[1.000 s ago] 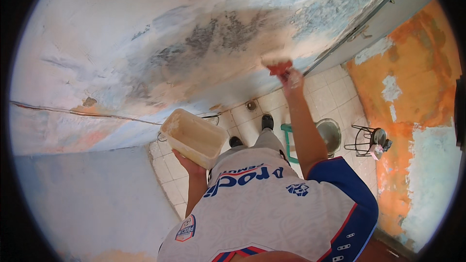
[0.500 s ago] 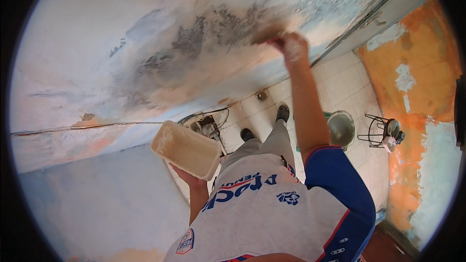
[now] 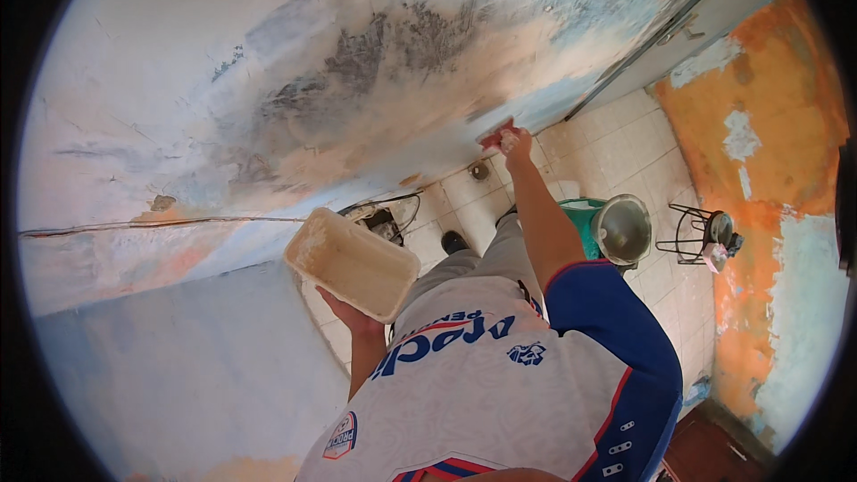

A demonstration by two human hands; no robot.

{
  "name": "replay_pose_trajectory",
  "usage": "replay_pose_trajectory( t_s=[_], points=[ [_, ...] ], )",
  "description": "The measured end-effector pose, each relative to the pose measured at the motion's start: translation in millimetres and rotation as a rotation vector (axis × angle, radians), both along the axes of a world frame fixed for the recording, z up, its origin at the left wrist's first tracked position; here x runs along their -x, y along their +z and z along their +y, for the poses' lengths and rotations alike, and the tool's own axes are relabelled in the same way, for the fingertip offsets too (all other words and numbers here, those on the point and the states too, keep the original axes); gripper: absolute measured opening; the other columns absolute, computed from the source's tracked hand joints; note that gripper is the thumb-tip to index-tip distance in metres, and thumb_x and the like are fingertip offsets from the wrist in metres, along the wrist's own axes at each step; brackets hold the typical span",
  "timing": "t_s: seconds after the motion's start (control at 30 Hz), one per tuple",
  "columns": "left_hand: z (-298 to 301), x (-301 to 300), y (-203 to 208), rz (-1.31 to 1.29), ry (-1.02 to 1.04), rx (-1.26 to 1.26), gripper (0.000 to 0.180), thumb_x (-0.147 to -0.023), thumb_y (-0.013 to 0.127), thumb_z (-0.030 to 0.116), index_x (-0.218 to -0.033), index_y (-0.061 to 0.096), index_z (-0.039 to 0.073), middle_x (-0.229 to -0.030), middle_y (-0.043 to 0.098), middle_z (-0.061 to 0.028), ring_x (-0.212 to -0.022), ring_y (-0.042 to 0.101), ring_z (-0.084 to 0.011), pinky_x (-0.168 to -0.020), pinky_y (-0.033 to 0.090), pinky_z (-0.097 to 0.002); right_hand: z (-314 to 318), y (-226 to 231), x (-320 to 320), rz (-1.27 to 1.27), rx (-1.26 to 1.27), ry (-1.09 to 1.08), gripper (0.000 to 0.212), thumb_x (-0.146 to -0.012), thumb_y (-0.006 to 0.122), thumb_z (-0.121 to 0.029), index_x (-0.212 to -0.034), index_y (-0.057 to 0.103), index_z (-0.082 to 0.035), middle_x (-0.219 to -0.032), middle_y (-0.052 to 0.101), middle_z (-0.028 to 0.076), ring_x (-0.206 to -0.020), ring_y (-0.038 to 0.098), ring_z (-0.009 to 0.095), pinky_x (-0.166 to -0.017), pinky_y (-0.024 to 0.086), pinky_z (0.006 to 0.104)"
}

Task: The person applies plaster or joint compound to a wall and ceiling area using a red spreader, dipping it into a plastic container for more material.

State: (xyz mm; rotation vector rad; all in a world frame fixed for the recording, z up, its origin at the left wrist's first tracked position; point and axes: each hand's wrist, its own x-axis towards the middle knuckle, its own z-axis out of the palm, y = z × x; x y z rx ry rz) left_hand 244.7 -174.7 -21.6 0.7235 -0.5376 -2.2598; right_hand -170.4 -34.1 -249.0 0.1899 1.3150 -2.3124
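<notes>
My left hand (image 3: 354,311) is closed on the underside and near edge of a beige rectangular plastic tub (image 3: 353,263), which is tilted and smeared with pale residue inside. My right arm stretches out to the patchy wall (image 3: 384,116). In my right hand (image 3: 515,143) is a putty knife (image 3: 494,134) with a reddish handle, its wide edge against or very close to the wall's lower part. White smears mark the fingers of that hand.
A green bucket (image 3: 582,225) and a grey bucket (image 3: 623,230) stand on the tiled floor (image 3: 616,147) to the right. Beyond them is a black metal stand (image 3: 686,234) near an orange wall (image 3: 759,116). A cable (image 3: 161,225) runs along the left wall.
My right hand has moved down the wall with the putty knife, from the dark patch towards the floor. My left hand and the tub have shifted slightly right.
</notes>
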Motion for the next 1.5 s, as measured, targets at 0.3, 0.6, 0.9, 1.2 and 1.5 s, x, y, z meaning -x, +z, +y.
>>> replay_pose_trajectory(
  t_s=[0.3, 0.6, 0.9, 1.2, 1.5],
  points=[
    [-0.2, -3.8, 7.6, -0.07, 0.062, -0.046, 0.073, -0.099, 0.032, 0.066, -0.149, 0.039, 0.014, -0.148, 0.045, -0.006, -0.132, 0.046, -0.0277, -0.111, 0.04, -0.0416, -32.8, 300.1, -28.7, 0.255, 0.267, -0.086, 0.016, -0.091, 0.055, -0.006, -0.099, 0.052, 0.007, -0.092, 0.065, 0.019, -0.084, 0.068, 0.028, -0.083, 0.061, 0.0406],
    [-5.7, -2.6, -5.7, 0.073, 0.083, -0.104, 0.065, -0.102, 0.034, 0.06, -0.147, 0.04, 0.014, -0.143, 0.049, -0.0065, -0.129, 0.05, -0.0271, -0.107, 0.044, -0.0443, -4.0, 117.5, -57.9, 0.069, 0.055, -0.209, 0.017, -0.092, 0.051, -0.005, -0.104, 0.051, 0.007, -0.096, 0.065, 0.019, -0.083, 0.07, 0.034, -0.079, 0.061, 0.0482],
    [5.6, -15.0, 1.2, -0.144, 0.193, -0.04, 0.073, -0.1, 0.025, 0.065, -0.152, 0.033, 0.014, -0.153, 0.039, -0.0075, -0.137, 0.041, -0.0284, -0.113, 0.038, -0.0421, -78.7, 165.3, -19.8, 0.181, 0.154, -0.077, 0.006, -0.091, 0.056, -0.002, -0.095, 0.051, -0.004, -0.088, 0.061, 0.006, -0.078, 0.065, 0.018, -0.078, 0.062, 0.0423],
    [2.4, 0.7, -6.4, -0.112, 0.166, -0.074, 0.071, -0.101, 0.024, 0.064, -0.152, 0.033, 0.015, -0.154, 0.038, -0.0073, -0.137, 0.041, -0.0289, -0.113, 0.037, -0.0425, 3.3, 179.2, -44.9, 0.169, -0.043, -0.235, 0.007, -0.092, 0.055, -0.007, -0.095, 0.056, -0.001, -0.097, 0.066, 0.012, -0.084, 0.068, 0.026, -0.081, 0.06, 0.0412],
    [4.9, 12.7, -11.9, -0.108, 0.101, -0.133, 0.072, -0.1, 0.026, 0.065, -0.152, 0.033, 0.015, -0.153, 0.039, -0.0075, -0.136, 0.042, -0.0293, -0.113, 0.037, -0.0427, -59.0, 112.0, 11.2, 0.155, 0.38, 0.12, 0.011, -0.094, 0.054, -0.007, -0.091, 0.053, 0.004, -0.095, 0.066, 0.022, -0.082, 0.069, 0.039, -0.077, 0.062, 0.0497]
  ],
)
